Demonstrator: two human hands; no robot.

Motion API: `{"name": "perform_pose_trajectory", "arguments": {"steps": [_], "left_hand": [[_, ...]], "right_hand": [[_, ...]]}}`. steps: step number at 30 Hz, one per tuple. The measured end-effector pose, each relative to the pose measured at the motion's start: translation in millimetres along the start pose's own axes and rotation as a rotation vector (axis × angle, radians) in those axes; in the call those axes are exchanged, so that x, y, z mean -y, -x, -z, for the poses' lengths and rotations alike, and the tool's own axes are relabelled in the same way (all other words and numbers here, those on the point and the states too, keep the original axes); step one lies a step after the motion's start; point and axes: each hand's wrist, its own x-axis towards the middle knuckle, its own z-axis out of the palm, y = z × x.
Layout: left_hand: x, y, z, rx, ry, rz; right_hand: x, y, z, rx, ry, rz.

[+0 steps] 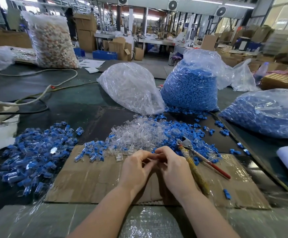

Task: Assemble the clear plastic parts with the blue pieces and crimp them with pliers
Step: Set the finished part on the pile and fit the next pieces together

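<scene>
My left hand (137,166) and my right hand (171,164) meet fingertip to fingertip over a cardboard sheet (91,179), pinching a small part between them; a speck of blue shows at the fingertips, the rest is hidden. Just beyond lies a heap of loose clear plastic parts (138,134) with loose blue pieces (179,133) to its right. Pliers (201,157) with a red handle and a tape-wrapped handle lie on the cardboard right of my right hand. A pile of joined clear-and-blue parts (33,152) spreads at the left.
Behind the heaps stand a bag of clear parts (131,88) and a bag of blue pieces (191,86); another blue-filled bag (266,114) lies at the right. White and black cables (37,100) cross the dark table at the left. A workshop with boxes fills the background.
</scene>
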Motion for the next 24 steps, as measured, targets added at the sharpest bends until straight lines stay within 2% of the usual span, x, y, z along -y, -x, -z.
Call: {"name": "perform_pose_trajectory", "arguments": {"steps": [4, 9, 14, 21, 24], "left_hand": [[1, 1, 0, 0.009, -0.026, 0.011], [2, 0, -2, -0.001, -0.011, 0.020], [5, -1, -3, -0.029, -0.052, 0.027], [8, -2, -4, -0.021, 0.084, 0.152], [8, -1, -4, -0.030, 0.087, 0.170]], "right_hand": [[0, 1, 0, 0.036, -0.009, 0.035], [-7, -1, -5, -0.156, 0.111, -0.036], [-16, -1, -13, -0.071, 0.285, -0.086], [-14, 5, -16, -0.220, 0.146, -0.105], [-15, 7, -18, -0.250, 0.161, -0.114]]}}
